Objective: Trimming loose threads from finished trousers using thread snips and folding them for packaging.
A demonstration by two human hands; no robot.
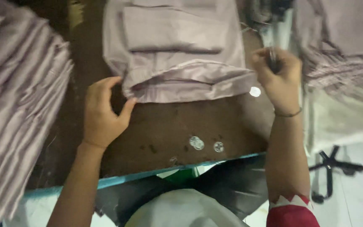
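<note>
Head view: left hand [101, 113] half open, thumb tip touching corner of pale lilac folded garment [177, 50] on brown table [164, 126]. Right hand [279, 77] closed round small dark tool [272, 61] beside garment's right edge. Clear buttons [197, 143] loose near table's front edge. Striped fabric stack [17, 105] far left. No containers visible.

Bare forearms — thin bangle [288, 113] on right wrist, red-and-white sleeve [293, 210] above
</note>
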